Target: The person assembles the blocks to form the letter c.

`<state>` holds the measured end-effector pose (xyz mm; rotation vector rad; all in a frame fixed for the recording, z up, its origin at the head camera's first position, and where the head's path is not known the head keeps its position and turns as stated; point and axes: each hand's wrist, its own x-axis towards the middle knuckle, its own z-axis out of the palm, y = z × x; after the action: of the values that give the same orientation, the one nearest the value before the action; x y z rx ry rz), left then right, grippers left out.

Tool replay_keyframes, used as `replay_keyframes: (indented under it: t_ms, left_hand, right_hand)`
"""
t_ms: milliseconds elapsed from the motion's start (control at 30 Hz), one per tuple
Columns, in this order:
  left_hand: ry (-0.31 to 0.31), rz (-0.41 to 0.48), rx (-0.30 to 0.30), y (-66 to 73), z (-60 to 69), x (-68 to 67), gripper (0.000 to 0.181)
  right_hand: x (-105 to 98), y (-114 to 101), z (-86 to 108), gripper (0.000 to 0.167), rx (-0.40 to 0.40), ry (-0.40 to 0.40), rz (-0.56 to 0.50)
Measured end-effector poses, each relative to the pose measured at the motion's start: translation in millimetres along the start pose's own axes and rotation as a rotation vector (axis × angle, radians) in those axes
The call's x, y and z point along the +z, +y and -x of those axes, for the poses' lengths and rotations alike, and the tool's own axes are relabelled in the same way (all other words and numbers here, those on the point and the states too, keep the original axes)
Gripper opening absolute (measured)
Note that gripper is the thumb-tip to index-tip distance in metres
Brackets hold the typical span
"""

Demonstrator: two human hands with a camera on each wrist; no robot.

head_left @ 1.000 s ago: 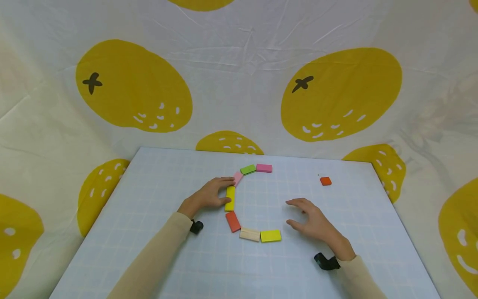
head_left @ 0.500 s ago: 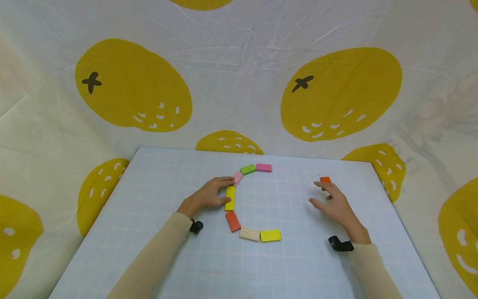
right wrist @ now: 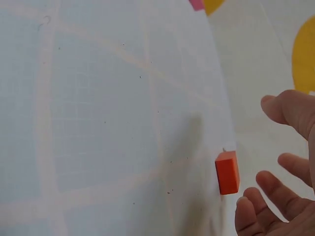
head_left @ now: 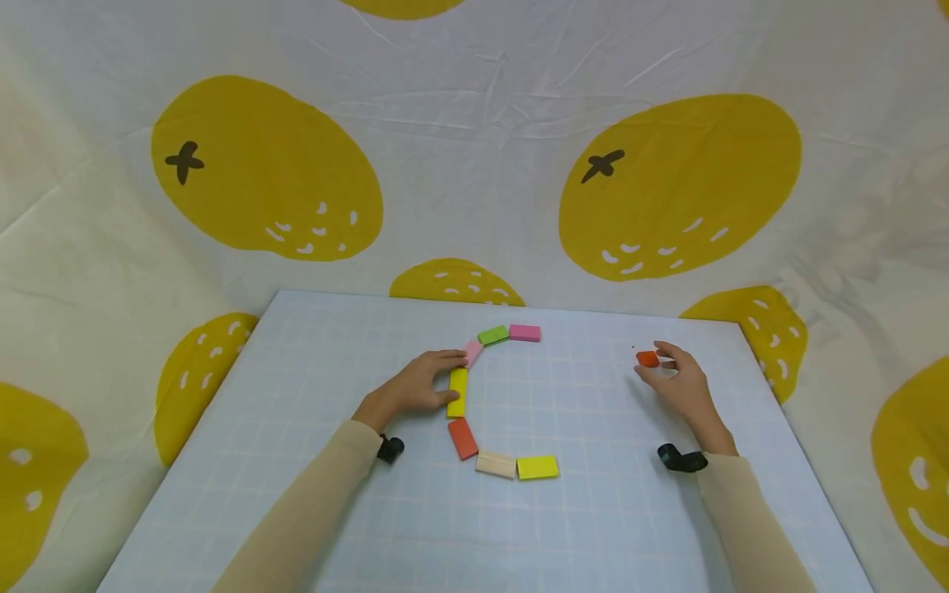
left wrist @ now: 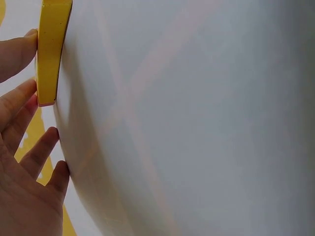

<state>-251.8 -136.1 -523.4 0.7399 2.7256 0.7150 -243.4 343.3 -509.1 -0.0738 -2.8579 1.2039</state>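
My left hand (head_left: 417, 385) rests at the curve of wooden blocks, its thumb and fingertips touching the upright yellow block (head_left: 457, 405) and reaching the pale pink block (head_left: 473, 352). In the left wrist view, thumb and fingers lie against one face of that yellow block (left wrist: 51, 54), not wrapped round it. On the far right, my right hand (head_left: 691, 394) is spread around a small orange-red block (head_left: 647, 359). The right wrist view shows the orange-red block (right wrist: 227, 172) apart from the thumb and fingers, nothing between them being held.
The curve runs on with a green block (head_left: 493, 335) and a magenta block (head_left: 525, 333) at the far end. Nearer lie a red block (head_left: 463, 439), a plain wood block (head_left: 495, 464) and another yellow block (head_left: 537, 468). Black wrist cameras sit under both wrists.
My right hand has moved right and away from me to the orange-red block, its thumb and fingers now around it. The left hand and the curve of blocks have stayed put.
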Motion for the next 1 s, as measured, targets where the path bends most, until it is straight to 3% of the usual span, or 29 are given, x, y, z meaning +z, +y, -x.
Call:
replay_keyframes:
  t_ms: [500,1000]
  left_hand:
    - [-0.005,-0.008,-0.012,-0.9,-0.5,1.2,0.066]
    - [-0.001,-0.003,-0.021,0.6,0.3,0.7,0.066]
  right_hand:
    - [2.9,9.8,-17.5,0.074,0.123,-0.030,0.045]
    - [8.5,17.4,-24.8,0.067,0.121,-0.029,0.086]
